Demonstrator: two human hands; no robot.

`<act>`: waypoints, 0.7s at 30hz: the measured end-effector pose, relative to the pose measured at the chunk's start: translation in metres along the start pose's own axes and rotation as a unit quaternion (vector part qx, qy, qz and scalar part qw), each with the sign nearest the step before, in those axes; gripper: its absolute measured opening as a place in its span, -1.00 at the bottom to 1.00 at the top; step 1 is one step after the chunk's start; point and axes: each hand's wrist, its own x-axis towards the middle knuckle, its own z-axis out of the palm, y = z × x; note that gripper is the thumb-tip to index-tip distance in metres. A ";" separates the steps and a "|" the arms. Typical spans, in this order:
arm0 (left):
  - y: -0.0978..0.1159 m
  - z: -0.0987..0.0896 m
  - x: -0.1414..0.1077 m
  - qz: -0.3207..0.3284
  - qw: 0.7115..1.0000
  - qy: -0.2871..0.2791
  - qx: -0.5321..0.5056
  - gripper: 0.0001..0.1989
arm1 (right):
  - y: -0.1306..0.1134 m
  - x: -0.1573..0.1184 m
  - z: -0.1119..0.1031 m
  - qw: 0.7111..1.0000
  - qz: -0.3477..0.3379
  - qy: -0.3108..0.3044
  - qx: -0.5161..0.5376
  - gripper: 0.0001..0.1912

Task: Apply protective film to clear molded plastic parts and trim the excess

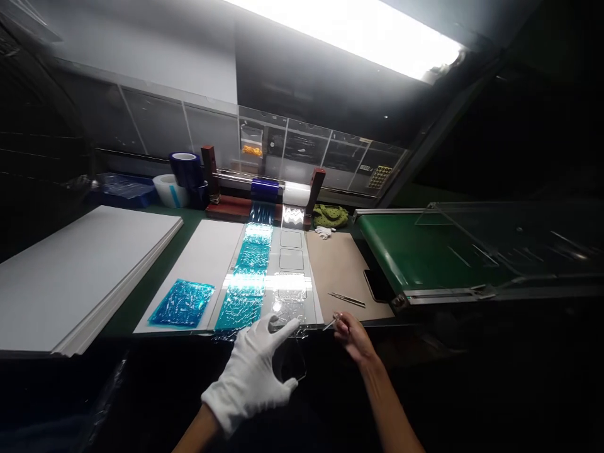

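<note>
My left hand (257,365), in a white glove, is at the bench's front edge. Its thumb and fingers are curved apart around a thin clear panel (293,362), gripping its opposite edges; the panel's dark outline has rounded corners. My right hand (352,335), bare, is closed on a small, thin, light-coloured tool (329,324) whose tip points left; its exact kind is unclear. Between and beyond the hands runs a strip of clear film (291,277) with several outlined rectangles. Beside it, a shiny blue film strip (249,264) comes off a blue roll (265,189).
Left of the strips, a blue film stack (182,304) lies on a white board (219,236). Farther left is a thick stack of white sheets (94,264). Tweezers (346,299) and a phone (377,285) rest on brown board (335,261). A green conveyor belt (406,245) stands right.
</note>
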 end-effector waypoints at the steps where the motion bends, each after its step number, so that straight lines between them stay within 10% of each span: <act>1: -0.003 0.004 -0.001 -0.010 1.000 0.000 -0.015 -0.13 | 0.016 0.000 -0.012 0.999 0.008 0.041 0.001 -0.59; 8: -0.019 0.034 -0.002 -0.110 0.945 -0.019 -0.306 0.06 | 0.116 -0.063 -0.081 0.946 0.168 0.277 -0.024 -0.68; 16: -0.033 0.059 0.012 -0.159 0.865 -0.092 -0.466 0.06 | 0.029 -0.054 -0.269 0.886 0.091 0.454 0.005 -0.43; 21: -0.040 0.063 0.015 -0.188 0.824 -0.084 -0.527 0.04 | 0.044 -0.028 -0.236 0.913 0.112 0.376 -0.113 -0.72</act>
